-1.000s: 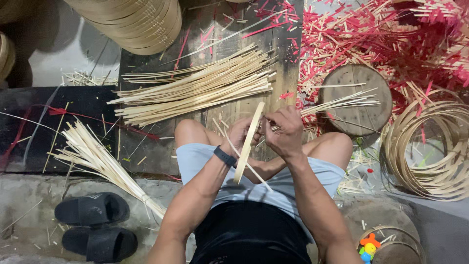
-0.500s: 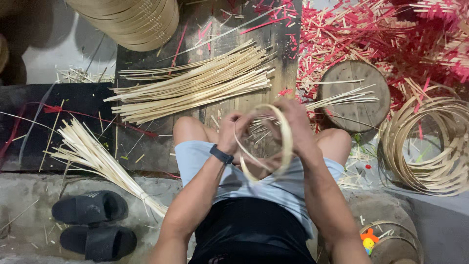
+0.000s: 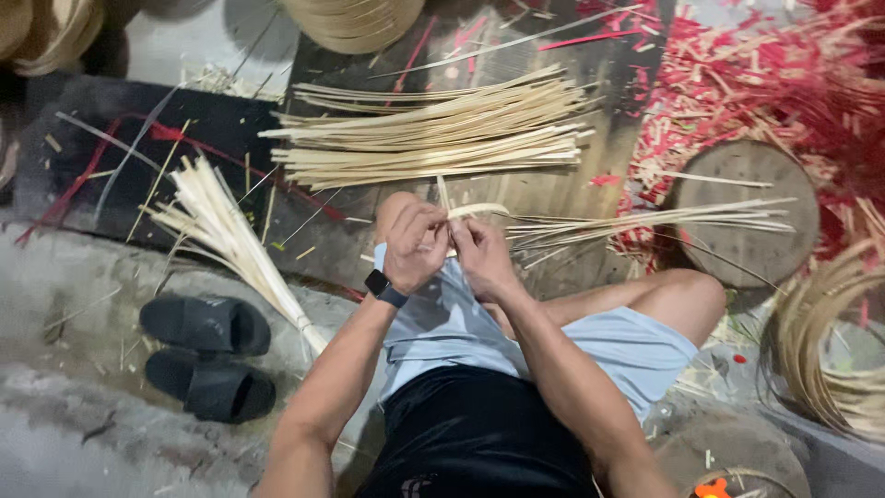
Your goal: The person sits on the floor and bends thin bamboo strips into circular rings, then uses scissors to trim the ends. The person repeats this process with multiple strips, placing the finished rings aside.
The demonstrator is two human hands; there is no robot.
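Left hand (image 3: 415, 244) & right hand (image 3: 481, 254) together, both clamped on bamboo strip (image 3: 475, 211) above lap. Strip bundle (image 3: 433, 134) lies far, on dark board (image 3: 359, 249); sandals (image 3: 207, 355) near-left on concrete floor (image 3: 74, 304).

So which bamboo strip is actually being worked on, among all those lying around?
Start at the big pile of pale bamboo strips lying across the dark board ahead of the seated person. Just below it, over the knees, the left hand and right hand meet. The curved strip pinched between them is the one: bent and lifted, while its neighbours lie straight and flat.
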